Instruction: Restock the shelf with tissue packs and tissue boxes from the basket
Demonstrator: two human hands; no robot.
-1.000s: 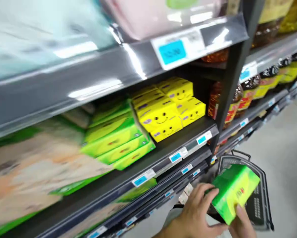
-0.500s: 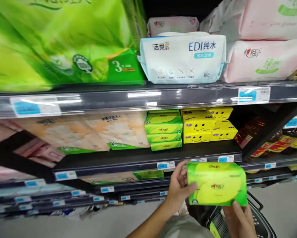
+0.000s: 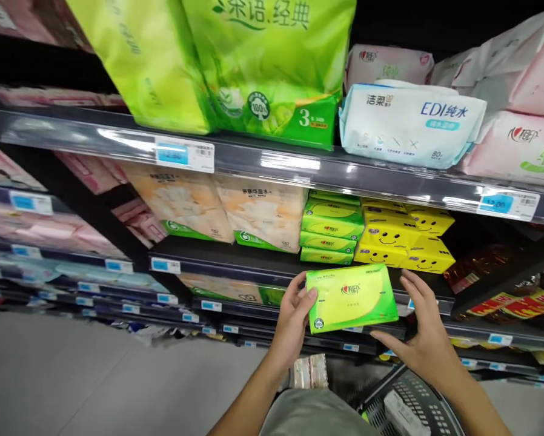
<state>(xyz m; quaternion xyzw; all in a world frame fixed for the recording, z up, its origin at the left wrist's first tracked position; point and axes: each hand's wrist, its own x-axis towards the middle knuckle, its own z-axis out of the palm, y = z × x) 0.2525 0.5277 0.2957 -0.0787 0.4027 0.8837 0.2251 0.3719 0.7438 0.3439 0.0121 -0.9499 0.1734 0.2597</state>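
Note:
A green and yellow tissue pack (image 3: 351,300) is held in front of the shelves, its printed broad face turned up toward me. My left hand (image 3: 294,312) grips its left end, thumb on the face and fingers behind. Beside the pack's right end, my right hand (image 3: 420,327) is spread, thumb and fingers apart, with a gap to the pack's end. Just beyond, similar green tissue packs (image 3: 330,229) stand stacked on the shelf, next to yellow packs with smiling faces (image 3: 401,239).
Large green bags (image 3: 272,79), a white-blue wipes pack (image 3: 408,127) and pink packs (image 3: 526,145) fill the upper shelf. Peach-coloured packs (image 3: 260,212) stand left of the green stack. A black shopping basket (image 3: 429,387) with a white item inside is below my right hand.
My right hand has let go of the tissue pack and opened beside it. The pack has moved left and up in view, tilting slightly. My view has shifted toward the left.

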